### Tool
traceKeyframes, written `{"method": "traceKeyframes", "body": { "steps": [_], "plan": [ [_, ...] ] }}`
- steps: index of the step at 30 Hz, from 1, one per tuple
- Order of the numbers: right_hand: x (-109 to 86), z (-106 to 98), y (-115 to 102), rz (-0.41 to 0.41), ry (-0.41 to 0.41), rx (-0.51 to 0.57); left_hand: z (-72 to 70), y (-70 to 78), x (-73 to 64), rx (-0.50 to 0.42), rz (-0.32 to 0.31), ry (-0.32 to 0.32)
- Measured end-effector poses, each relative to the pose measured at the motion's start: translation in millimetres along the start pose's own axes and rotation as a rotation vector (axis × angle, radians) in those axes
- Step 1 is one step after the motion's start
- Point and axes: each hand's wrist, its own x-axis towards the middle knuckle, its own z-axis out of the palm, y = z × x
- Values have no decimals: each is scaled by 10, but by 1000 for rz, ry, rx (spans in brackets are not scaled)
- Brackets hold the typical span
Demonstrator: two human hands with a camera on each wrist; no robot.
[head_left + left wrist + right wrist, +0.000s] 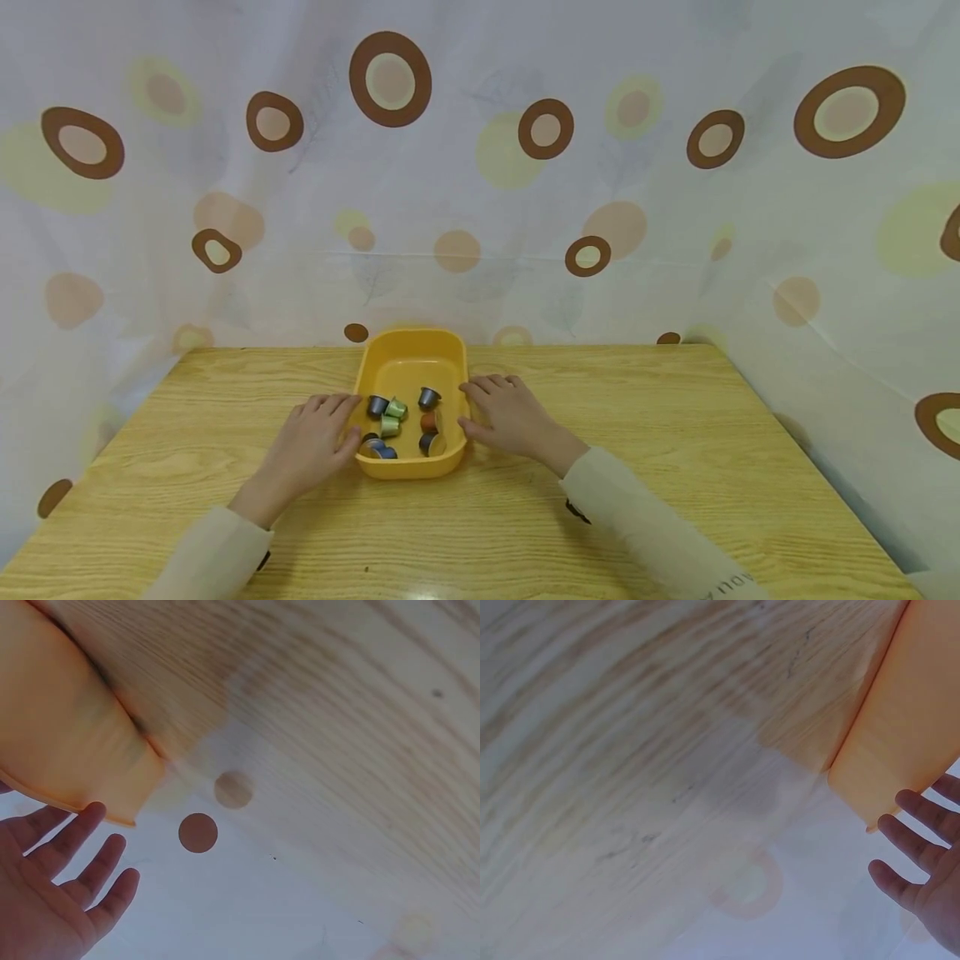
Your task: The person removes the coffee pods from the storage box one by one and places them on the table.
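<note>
The yellow tray [408,469] is shown on the wooden table [480,533], between the two hands, its far end extending beyond the fingertips. Its left side is touched by the left hand [311,437], its right side by the right hand [517,418]; in both wrist views the fingers are seen loosely extended and spread, not curled round the rim. No capsule is held in either hand.

Just right of the left fingertips, a grey capsule [377,407] and two green capsules [389,427] are grouped, with blue capsules [387,452] beside the left thumb. Nearer the right hand, a dark grey capsule [428,398], an orange-brown capsule [428,422] and a dark capsule [427,443] are arranged in a loose file. All visible capsules are contained in the tray, unsorted; gathering may be judged complete, while the tray has not yet been released from contact.
</note>
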Motion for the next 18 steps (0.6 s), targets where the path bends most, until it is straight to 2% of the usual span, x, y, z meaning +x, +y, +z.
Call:
{"method": "traceKeyframes", "body": {
  "steps": [18],
  "plan": [
    [-243,-57,126,-19,53,22,52,198,16,0,48,33]
  ]
}}
